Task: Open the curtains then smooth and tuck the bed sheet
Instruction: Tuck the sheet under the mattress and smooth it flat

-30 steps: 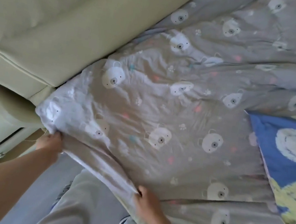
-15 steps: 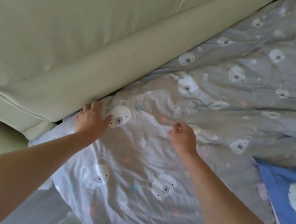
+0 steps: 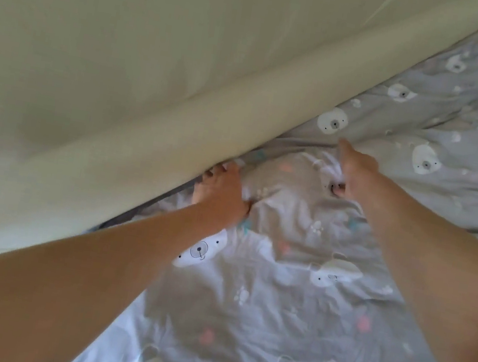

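**Hands reach the headboard seam to tuck**

Half a second ago both hands lay flat mid-sheet. Now the left hand point(image 3: 224, 189) wedges bear-print bed sheet point(image 3: 289, 307) under the padded headboard point(image 3: 159, 80) at frame centre, fingers hidden, grip unclear. The right hand point(image 3: 355, 171) pinches a sheet fold. Tucking looks begun. No containers visible.

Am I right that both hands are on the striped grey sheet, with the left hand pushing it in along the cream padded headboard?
Not quite: the sheet is not striped. The head view shows grey fabric printed with white bear faces. The rest holds: the left hand presses the sheet in along the cream padded headboard, and the right hand rests on the sheet beside it.
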Available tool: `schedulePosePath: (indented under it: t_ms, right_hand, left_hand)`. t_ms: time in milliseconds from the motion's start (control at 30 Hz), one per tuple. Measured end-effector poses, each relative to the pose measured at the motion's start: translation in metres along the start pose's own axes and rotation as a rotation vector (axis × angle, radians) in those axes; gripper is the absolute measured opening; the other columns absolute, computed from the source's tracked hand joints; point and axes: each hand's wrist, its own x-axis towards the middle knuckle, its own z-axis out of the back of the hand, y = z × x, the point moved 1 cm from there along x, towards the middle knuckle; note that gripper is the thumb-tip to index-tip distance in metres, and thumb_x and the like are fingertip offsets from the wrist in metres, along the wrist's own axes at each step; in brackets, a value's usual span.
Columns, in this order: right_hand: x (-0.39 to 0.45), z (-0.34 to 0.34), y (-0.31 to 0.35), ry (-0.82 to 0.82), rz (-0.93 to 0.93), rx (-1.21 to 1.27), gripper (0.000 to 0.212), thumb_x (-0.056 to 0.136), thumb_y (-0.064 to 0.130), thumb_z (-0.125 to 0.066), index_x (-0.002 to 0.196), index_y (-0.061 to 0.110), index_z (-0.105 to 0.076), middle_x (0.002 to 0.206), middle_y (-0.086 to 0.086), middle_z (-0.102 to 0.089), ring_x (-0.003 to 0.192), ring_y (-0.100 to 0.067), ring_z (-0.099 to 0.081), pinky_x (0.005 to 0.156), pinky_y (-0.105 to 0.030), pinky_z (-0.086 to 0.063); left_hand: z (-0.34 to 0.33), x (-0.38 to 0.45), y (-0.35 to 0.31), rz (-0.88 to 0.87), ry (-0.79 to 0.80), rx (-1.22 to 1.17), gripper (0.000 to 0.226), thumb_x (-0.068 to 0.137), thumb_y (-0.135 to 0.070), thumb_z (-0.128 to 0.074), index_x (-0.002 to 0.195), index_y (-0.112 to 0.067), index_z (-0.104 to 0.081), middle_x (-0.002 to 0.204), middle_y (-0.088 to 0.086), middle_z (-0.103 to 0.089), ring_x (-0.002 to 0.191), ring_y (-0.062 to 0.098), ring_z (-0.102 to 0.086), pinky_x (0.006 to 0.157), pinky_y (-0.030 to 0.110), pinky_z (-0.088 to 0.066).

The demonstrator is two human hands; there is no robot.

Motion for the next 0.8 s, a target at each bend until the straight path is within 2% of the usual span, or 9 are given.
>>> schedulePosePath:
  t_ms: [100,167,333,400,500,567,667,733,800]
  right_hand:
    - [0.015,-0.016,-0.012,0.065,-0.061,-0.123,0.054,0.068,0.058,-0.069,0.104,0.019,-0.063,0.118,-0.005,-0.058,0.097,-0.03,-0.063,0.053,-0.041,-0.059]
    - [0.021,-0.02,-0.025,0.06,-0.066,-0.174,0.03,0.084,0.033,-0.069,0.109,0.017,-0.064,0.116,-0.011,-0.064,0.097,-0.031,-0.064,0.041,-0.037,-0.056]
    - [0.041,-0.014,0.038,0.105,0.169,0.295,0.018,0.101,0.017,-0.042,0.095,0.017,-0.059,0.099,-0.004,-0.064,0.102,-0.021,-0.062,0.075,-0.032,-0.056]
    - [0.04,-0.013,0.075,0.143,0.212,0.494,0.02,0.102,0.024,-0.042,0.097,0.019,-0.061,0.089,0.0,-0.068,0.082,-0.016,-0.069,0.067,-0.028,-0.058]
    - [0.014,-0.027,0.069,0.349,0.153,0.318,0.02,0.099,0.024,-0.048,0.081,0.021,-0.056,0.065,0.002,-0.064,0.049,-0.012,-0.059,0.043,-0.017,-0.046]
    - [0.001,-0.045,0.046,0.324,0.129,0.146,0.008,0.09,0.028,-0.054,0.092,0.021,-0.056,0.09,-0.01,-0.067,0.059,-0.02,-0.061,0.051,-0.023,-0.05]
    - [-0.021,-0.062,0.01,0.004,0.41,-0.303,0.033,0.088,0.033,-0.051,0.114,0.014,-0.059,0.122,-0.024,-0.061,0.1,-0.036,-0.062,0.079,-0.041,-0.05]
    - [-0.064,-0.072,-0.014,-0.08,0.683,-0.397,0.03,0.092,0.037,-0.053,0.099,0.009,-0.063,0.099,-0.016,-0.067,0.096,-0.037,-0.063,0.082,-0.041,-0.049]
    - [-0.108,-0.085,-0.037,0.125,0.888,-0.447,0.034,0.09,0.05,-0.053,0.088,0.018,-0.065,0.08,0.0,-0.067,0.087,-0.029,-0.065,0.076,-0.037,-0.05]
  left_hand:
    - [-0.012,0.004,0.001,0.05,0.153,0.12,0.085,0.078,-0.058,-0.069,0.143,-0.021,-0.03,0.124,0.006,-0.058,0.112,0.03,-0.059,0.071,0.036,-0.048]
    - [-0.014,-0.006,0.004,-0.075,0.164,0.207,0.059,0.081,-0.057,-0.063,0.132,-0.03,-0.048,0.11,0.001,-0.065,0.1,0.025,-0.063,0.065,0.03,-0.045]
    - [0.014,-0.026,0.033,-0.211,0.006,-0.001,0.057,0.086,-0.067,-0.052,0.12,-0.022,-0.047,0.112,0.003,-0.062,0.105,0.028,-0.059,0.083,0.037,-0.05]
    - [0.014,-0.025,0.073,-0.126,-0.011,0.115,0.066,0.083,-0.078,-0.039,0.116,-0.021,-0.051,0.114,0.005,-0.065,0.106,0.03,-0.061,0.088,0.039,-0.051]
    - [0.006,-0.042,0.113,0.002,0.04,0.246,0.067,0.085,-0.078,-0.03,0.11,-0.022,-0.057,0.114,0.006,-0.067,0.11,0.03,-0.06,0.094,0.037,-0.048]
    - [0.003,-0.051,0.119,0.033,0.023,0.223,0.067,0.088,-0.075,-0.025,0.11,-0.022,-0.059,0.114,0.007,-0.067,0.112,0.029,-0.06,0.097,0.036,-0.047]
    - [0.016,-0.069,0.138,0.113,0.012,0.123,0.067,0.095,-0.063,-0.014,0.124,-0.02,-0.055,0.122,0.012,-0.064,0.116,0.032,-0.057,0.099,0.038,-0.046]
    - [0.026,-0.09,0.155,0.089,0.02,0.024,0.069,0.098,-0.049,0.001,0.121,-0.011,-0.052,0.11,0.013,-0.067,0.101,0.035,-0.063,0.087,0.036,-0.053]
    - [0.03,-0.102,0.181,0.118,0.084,-0.087,0.058,0.103,-0.05,-0.01,0.11,-0.014,-0.054,0.093,-0.002,-0.063,0.102,0.036,-0.062,0.085,0.033,-0.049]
